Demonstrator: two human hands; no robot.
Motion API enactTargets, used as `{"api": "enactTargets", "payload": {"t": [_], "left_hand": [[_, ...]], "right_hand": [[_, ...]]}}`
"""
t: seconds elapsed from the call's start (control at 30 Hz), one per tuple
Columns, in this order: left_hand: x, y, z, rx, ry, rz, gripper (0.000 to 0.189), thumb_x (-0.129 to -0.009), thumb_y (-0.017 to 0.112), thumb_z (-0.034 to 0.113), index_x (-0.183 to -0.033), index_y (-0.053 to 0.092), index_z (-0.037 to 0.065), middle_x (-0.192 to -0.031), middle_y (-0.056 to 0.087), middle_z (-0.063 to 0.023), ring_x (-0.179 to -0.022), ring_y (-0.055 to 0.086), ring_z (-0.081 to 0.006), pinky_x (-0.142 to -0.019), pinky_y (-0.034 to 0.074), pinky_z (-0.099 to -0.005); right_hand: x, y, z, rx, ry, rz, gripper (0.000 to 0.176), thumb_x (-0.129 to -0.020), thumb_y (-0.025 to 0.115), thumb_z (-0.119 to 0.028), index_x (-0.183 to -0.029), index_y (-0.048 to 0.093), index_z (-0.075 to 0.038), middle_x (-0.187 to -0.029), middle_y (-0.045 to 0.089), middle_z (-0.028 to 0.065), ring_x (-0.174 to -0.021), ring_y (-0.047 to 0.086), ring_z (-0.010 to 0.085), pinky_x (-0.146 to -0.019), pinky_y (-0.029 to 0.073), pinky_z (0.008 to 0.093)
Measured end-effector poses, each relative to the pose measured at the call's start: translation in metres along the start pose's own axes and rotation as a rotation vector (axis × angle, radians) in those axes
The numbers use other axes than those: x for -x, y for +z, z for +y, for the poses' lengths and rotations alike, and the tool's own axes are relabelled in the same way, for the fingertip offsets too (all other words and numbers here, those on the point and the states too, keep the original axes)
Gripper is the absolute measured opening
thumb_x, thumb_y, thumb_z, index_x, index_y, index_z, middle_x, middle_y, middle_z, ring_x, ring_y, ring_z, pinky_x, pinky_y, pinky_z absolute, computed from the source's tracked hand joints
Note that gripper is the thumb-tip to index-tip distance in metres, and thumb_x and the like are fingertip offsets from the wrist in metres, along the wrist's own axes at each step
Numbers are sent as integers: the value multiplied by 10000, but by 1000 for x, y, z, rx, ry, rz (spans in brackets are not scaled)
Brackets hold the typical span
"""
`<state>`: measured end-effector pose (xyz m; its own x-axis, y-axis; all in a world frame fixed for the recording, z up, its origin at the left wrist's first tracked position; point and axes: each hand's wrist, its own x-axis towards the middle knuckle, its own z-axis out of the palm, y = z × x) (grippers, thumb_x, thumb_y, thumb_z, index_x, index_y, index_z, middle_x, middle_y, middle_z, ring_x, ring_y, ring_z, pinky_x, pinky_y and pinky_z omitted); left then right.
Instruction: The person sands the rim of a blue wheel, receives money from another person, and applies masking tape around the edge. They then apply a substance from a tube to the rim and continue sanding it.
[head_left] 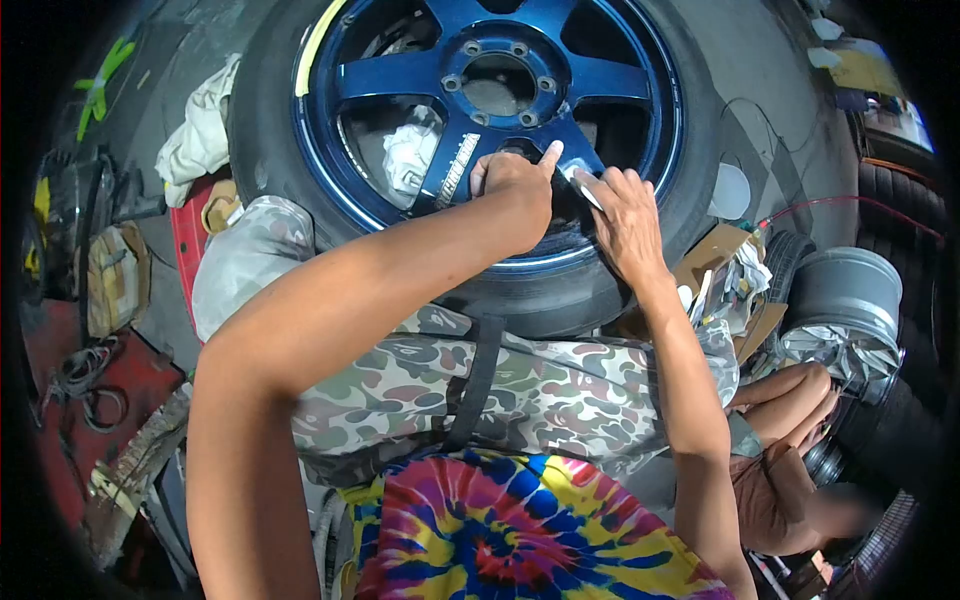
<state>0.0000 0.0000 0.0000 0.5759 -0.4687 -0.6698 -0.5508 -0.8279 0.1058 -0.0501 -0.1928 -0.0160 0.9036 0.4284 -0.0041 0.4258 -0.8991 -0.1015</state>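
A blue spoked wheel rim with a black tyre lies flat before me. My left hand rests at a lower spoke, one finger stretched along its surface and the others curled; whatever they may enclose is hidden. Beside it, my right hand pinches a thin, pale, flat piece against the same spoke, over a whitish scuffed patch. Pale lettering runs down the spoke left of my hands. A crumpled white cloth shows through the gap between two spokes.
A white cloth lies left of the tyre. To the right are a cardboard box with litter, a silver rim and a red hose. Another person sits at lower right. Cables lie at left.
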Motion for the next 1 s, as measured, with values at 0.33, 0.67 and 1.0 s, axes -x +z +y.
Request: {"api": "enactTargets", "payload": {"t": [0.33, 0.67, 1.0], "left_hand": [[-5, 26, -5, 8, -37, 184, 1029, -906, 771, 167, -1739, 174, 78, -1127, 760, -98, -1008, 749, -258, -712, 598, -418], [-10, 50, -11, -215, -4, 637, 786, -1020, 655, 423, -1637, 402, 6, -1607, 456, -167, -1490, 429, -355, -1192, 388, -511], [-9, 81, 3, 183, 522, 753, 898, -1091, 484, 580, -1611, 326, -135, -1721, 257, -336, -1640, 201, -435, -1339, 171, -538]], "right_hand": [[18, -1, -6, -24, 2, 79, 552, -827, 800, -59, -1368, 735, -148, -1030, 535, 97, -977, 547, 294, -839, 430, 419], [42, -45, -8, -58, 46, 57, 451, -861, 783, -80, -1306, 774, -149, -1154, 576, 127, -1085, 555, 312, -926, 444, 436], [102, -65, 32, -238, 446, 380, 253, -997, 720, -99, -1232, 786, -34, -1132, 603, 179, -1024, 632, 349, -914, 507, 442]]}}
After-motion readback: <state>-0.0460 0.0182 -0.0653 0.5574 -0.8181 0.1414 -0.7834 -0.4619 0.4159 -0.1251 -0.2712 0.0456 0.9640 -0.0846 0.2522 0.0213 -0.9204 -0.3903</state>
